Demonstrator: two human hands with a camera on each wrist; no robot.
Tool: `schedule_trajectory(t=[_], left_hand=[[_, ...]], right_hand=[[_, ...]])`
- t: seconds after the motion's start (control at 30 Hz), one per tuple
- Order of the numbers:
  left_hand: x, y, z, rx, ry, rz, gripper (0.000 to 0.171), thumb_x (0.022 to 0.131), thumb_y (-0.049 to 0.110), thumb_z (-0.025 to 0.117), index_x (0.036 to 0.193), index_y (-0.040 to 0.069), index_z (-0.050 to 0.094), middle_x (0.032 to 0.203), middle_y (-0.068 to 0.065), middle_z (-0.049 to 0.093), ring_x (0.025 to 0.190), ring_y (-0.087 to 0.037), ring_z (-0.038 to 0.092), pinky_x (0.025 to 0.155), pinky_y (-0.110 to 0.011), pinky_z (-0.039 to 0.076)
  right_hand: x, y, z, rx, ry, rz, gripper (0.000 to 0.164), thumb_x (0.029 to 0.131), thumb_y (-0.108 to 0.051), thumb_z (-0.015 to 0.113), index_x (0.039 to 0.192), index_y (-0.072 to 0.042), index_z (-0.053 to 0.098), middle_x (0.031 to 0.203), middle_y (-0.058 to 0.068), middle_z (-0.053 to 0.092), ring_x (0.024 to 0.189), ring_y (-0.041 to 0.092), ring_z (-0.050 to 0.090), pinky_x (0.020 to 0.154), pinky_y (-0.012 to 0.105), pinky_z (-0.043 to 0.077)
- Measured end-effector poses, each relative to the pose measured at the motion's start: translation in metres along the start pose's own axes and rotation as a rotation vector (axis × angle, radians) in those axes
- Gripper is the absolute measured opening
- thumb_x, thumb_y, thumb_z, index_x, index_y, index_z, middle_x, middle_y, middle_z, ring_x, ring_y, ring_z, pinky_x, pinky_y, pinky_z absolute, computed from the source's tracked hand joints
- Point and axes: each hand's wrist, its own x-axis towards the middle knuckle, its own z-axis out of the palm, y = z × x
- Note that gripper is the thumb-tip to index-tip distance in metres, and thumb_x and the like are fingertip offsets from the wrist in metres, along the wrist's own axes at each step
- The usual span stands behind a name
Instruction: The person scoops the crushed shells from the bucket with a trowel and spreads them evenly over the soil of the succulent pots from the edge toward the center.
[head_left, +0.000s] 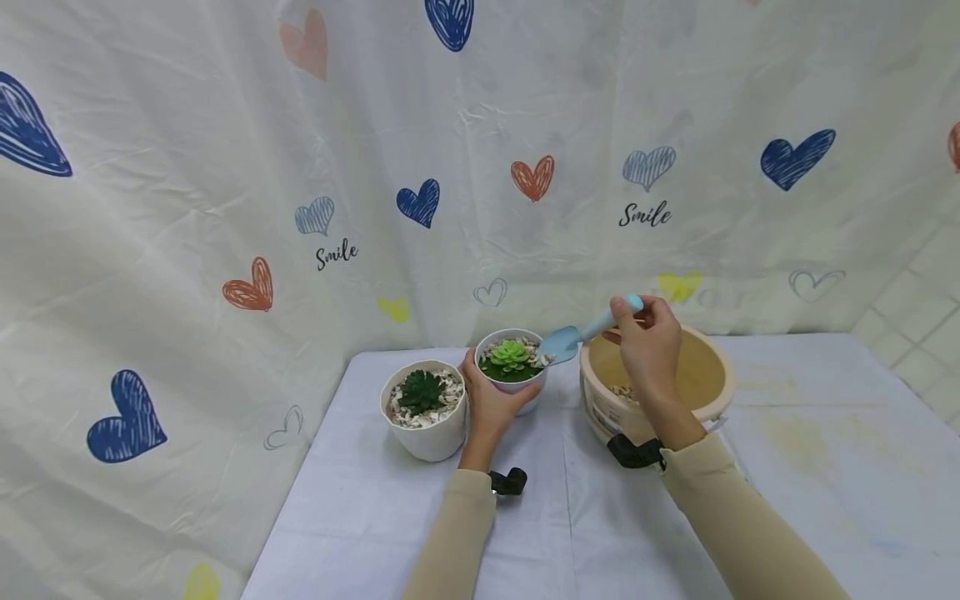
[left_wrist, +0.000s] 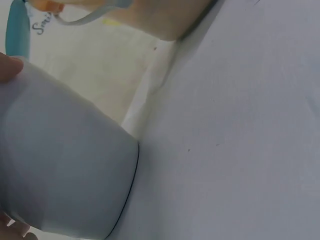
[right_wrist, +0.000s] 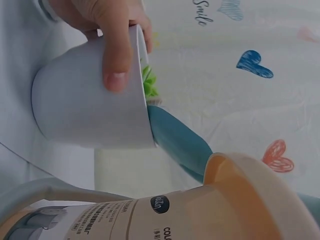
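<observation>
My left hand (head_left: 491, 410) grips a small white pot (right_wrist: 85, 107), thumb on one side and fingers on the other. A bright green succulent (head_left: 510, 355) grows in it, with pale stone chips and green moss around. In my right hand (head_left: 651, 354) is the handle of a light blue trowel (head_left: 559, 345). The blade slopes down to the pot's right rim, with a few pale chips at its tip. In the left wrist view, the pot's side (left_wrist: 65, 150) fills the left part and its contents are hidden.
A second white pot (head_left: 432, 439) with a dark green succulent (head_left: 422, 390) stands left of my left hand. Beneath my right forearm is a beige bucket (head_left: 716, 367) with some chips inside and a label on its side. A heart-printed sheet (head_left: 457, 250) hangs behind the white-covered table (head_left: 360, 533).
</observation>
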Motion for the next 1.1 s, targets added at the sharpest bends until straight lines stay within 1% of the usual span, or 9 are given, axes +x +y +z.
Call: schedule_trajectory(t=[0.1, 0.2, 0.37, 0.57, 0.67, 0.8, 0.93, 1.03, 1.1], left_hand=[[0.0009, -0.0013, -0.0039, -0.052, -0.053, 0.012, 0.123, 0.065, 0.030, 0.094, 0.160, 0.021, 0.015, 0.160, -0.013, 0.029, 0.146, -0.031, 0.036, 0.117, -0.053, 0.036], [0.0016, -0.0035, -0.0052, -0.085, -0.073, 0.015, 0.122, 0.065, 0.025, 0.094, 0.159, 0.022, 0.015, 0.161, -0.013, 0.031, 0.146, -0.029, 0.038, 0.117, -0.051, 0.035], [0.0011, -0.0044, -0.0034, -0.090, -0.053, 0.000, 0.128, 0.063, 0.030, 0.098, 0.160, 0.029, 0.014, 0.163, -0.009, 0.027, 0.149, -0.028, 0.033, 0.120, -0.052, 0.032], [-0.0008, -0.0011, 0.0021, -0.001, 0.002, -0.001, 0.137, 0.058, 0.046, 0.100, 0.162, 0.030, 0.013, 0.159, -0.009, 0.030, 0.147, -0.029, 0.034, 0.120, -0.053, 0.033], [-0.0014, -0.0010, 0.0029, 0.016, 0.005, -0.002, 0.137, 0.057, 0.048, 0.099, 0.162, 0.031, 0.013, 0.158, -0.009, 0.030, 0.145, -0.029, 0.035, 0.119, -0.053, 0.033], [-0.0010, -0.0039, 0.0007, -0.025, -0.046, 0.001, 0.130, 0.063, 0.043, 0.097, 0.161, 0.031, 0.013, 0.162, -0.008, 0.026, 0.148, -0.027, 0.033, 0.119, -0.052, 0.033], [-0.0006, -0.0056, -0.0024, -0.088, -0.093, 0.010, 0.123, 0.067, 0.036, 0.095, 0.160, 0.029, 0.014, 0.162, -0.008, 0.030, 0.147, -0.028, 0.037, 0.117, -0.053, 0.036], [-0.0008, -0.0047, -0.0034, -0.114, -0.089, 0.022, 0.122, 0.065, 0.033, 0.096, 0.158, 0.028, 0.017, 0.159, -0.009, 0.034, 0.145, -0.028, 0.039, 0.116, -0.052, 0.037], [-0.0008, -0.0045, -0.0025, -0.108, -0.068, 0.033, 0.123, 0.064, 0.034, 0.097, 0.158, 0.027, 0.017, 0.159, -0.008, 0.033, 0.145, -0.027, 0.039, 0.117, -0.052, 0.036]], right_hand=[[-0.0006, 0.0000, 0.0000, -0.006, 0.002, -0.014, 0.031, 0.098, -0.036, 0.067, 0.116, -0.012, 0.060, 0.098, -0.001, 0.056, 0.091, 0.015, 0.068, 0.078, 0.027, 0.061], [-0.0010, -0.0005, -0.0002, -0.004, 0.000, -0.019, 0.031, 0.098, -0.035, 0.067, 0.116, -0.011, 0.060, 0.098, -0.002, 0.057, 0.090, 0.014, 0.066, 0.077, 0.026, 0.061], [-0.0012, -0.0015, -0.0003, -0.014, 0.005, -0.032, 0.032, 0.098, -0.034, 0.068, 0.116, -0.009, 0.061, 0.098, -0.003, 0.057, 0.089, 0.014, 0.065, 0.076, 0.025, 0.061], [-0.0009, -0.0023, -0.0007, 0.001, 0.004, -0.067, 0.032, 0.097, -0.032, 0.070, 0.116, -0.008, 0.061, 0.098, -0.004, 0.058, 0.089, 0.014, 0.064, 0.073, 0.022, 0.060], [-0.0008, -0.0025, -0.0008, 0.010, 0.007, -0.084, 0.035, 0.097, -0.032, 0.070, 0.118, -0.006, 0.062, 0.098, -0.005, 0.060, 0.089, 0.013, 0.064, 0.072, 0.020, 0.060], [-0.0006, -0.0012, -0.0010, 0.019, 0.018, -0.106, 0.036, 0.096, -0.033, 0.071, 0.118, -0.005, 0.063, 0.099, -0.006, 0.062, 0.089, 0.015, 0.065, 0.071, 0.020, 0.060], [0.0004, 0.0015, -0.0010, 0.038, 0.028, -0.126, 0.034, 0.096, -0.032, 0.072, 0.117, -0.006, 0.064, 0.099, -0.006, 0.063, 0.088, 0.015, 0.065, 0.071, 0.020, 0.060], [0.0010, 0.0029, -0.0011, 0.052, 0.036, -0.139, 0.036, 0.096, -0.031, 0.072, 0.118, -0.004, 0.064, 0.099, -0.006, 0.064, 0.087, 0.013, 0.065, 0.070, 0.021, 0.060], [0.0013, 0.0032, -0.0009, 0.060, 0.043, -0.148, 0.037, 0.096, -0.030, 0.072, 0.119, -0.003, 0.064, 0.099, -0.006, 0.064, 0.086, 0.012, 0.065, 0.070, 0.021, 0.060]])
